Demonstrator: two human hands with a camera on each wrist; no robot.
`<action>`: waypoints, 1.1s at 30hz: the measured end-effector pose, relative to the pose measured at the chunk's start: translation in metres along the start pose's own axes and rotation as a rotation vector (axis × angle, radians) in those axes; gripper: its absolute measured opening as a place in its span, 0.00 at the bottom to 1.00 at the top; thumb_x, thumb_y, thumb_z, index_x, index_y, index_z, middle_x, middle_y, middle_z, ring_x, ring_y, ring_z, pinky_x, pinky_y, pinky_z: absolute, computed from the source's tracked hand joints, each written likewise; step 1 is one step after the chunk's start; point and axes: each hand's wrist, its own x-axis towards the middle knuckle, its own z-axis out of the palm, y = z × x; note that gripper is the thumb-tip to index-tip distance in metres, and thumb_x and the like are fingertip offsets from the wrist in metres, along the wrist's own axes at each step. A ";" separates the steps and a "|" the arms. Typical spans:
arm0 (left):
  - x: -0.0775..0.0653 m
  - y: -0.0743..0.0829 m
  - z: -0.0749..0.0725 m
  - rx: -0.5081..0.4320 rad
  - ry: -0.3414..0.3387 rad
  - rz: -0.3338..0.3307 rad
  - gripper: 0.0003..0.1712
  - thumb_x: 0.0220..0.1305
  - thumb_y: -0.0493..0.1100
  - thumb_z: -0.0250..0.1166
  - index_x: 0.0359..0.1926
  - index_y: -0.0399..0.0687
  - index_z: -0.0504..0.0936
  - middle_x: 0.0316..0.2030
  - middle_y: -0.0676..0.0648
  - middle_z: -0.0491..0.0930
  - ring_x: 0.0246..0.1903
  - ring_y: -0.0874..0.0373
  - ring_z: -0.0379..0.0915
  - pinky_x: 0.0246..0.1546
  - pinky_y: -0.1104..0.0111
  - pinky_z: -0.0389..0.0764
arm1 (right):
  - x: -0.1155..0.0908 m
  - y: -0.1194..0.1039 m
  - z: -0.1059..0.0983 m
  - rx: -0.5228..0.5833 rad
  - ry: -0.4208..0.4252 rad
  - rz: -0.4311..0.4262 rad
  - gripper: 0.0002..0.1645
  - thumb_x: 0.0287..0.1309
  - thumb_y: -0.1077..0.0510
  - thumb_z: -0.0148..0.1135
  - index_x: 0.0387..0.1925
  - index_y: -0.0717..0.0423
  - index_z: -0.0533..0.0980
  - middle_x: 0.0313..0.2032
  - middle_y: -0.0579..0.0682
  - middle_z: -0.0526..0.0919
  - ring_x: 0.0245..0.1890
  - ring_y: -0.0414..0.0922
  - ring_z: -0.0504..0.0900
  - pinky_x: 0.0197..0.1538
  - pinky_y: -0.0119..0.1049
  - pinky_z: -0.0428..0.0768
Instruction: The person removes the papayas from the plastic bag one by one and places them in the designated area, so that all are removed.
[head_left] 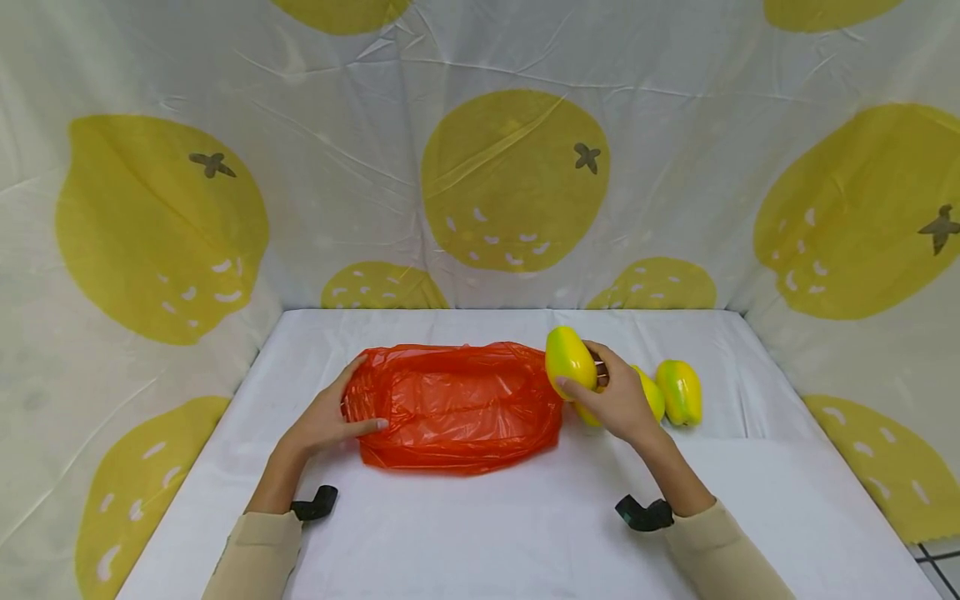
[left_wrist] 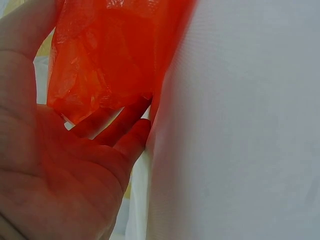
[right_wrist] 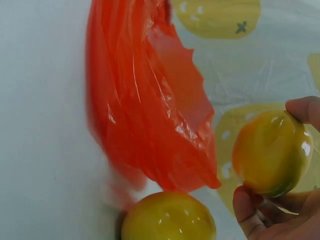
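Note:
A red plastic bag [head_left: 465, 400] lies on the white table, its mouth spread upward. At its left end my left hand [head_left: 330, 421] holds it, thumb on the near side and fingers at the far side. In the left wrist view, fingers [left_wrist: 132, 132] touch the red plastic, and part of them shows through it. My right hand [head_left: 618, 400] grips a glossy yellow-green mango [head_left: 568, 360] above the bag's right end, between thumb and fingers, seen also in the right wrist view as the mango [right_wrist: 272, 152].
More yellow-green mangoes lie right of the bag, one partly under my right hand, another mango [head_left: 649, 395] beside it and a mango [head_left: 679, 392] farthest right. One mango [right_wrist: 170, 220] sits close to the bag. Lemon-printed cloth [head_left: 517, 75] walls the table's back and sides.

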 end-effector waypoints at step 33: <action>-0.002 0.000 -0.001 -0.017 -0.010 -0.027 0.71 0.51 0.61 0.79 0.84 0.61 0.40 0.79 0.35 0.55 0.74 0.31 0.57 0.66 0.33 0.70 | -0.015 0.068 -0.091 -0.152 0.105 0.065 0.50 0.67 0.36 0.63 0.78 0.58 0.57 0.64 0.64 0.73 0.55 0.59 0.77 0.56 0.51 0.83</action>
